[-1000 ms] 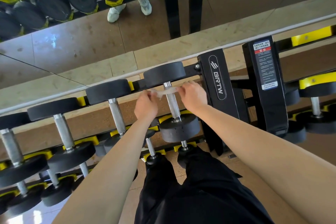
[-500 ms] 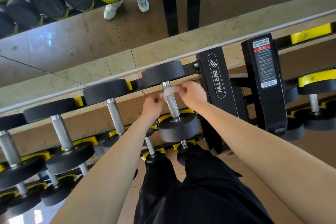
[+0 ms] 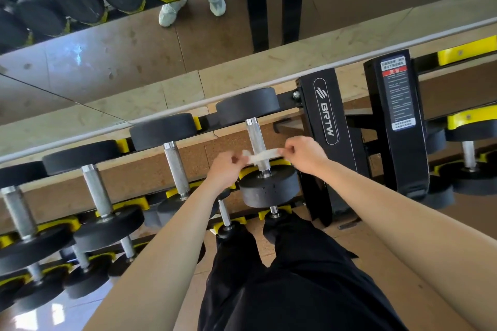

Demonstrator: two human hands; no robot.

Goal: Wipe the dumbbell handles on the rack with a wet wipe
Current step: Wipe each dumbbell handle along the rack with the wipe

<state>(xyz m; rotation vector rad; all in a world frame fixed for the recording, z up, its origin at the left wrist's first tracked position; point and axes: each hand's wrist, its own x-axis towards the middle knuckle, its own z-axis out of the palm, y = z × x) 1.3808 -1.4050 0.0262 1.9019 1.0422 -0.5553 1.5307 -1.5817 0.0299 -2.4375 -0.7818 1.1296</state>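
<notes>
On the top tier of the black steel rack, a white wet wipe lies stretched across the knurled silver handle of the rightmost black round-headed dumbbell, just above its near head. The left hand and right hand each pinch one end of it with curled fingers.

Rough, knurled silver metal on the dumbbell handle, with the thin white fibrous wet wipe across it. Matt, slightly pitted black rubber on the dumbbell head. Smooth semi-gloss black paint on the rack upright, smooth yellow plastic cradles.
</notes>
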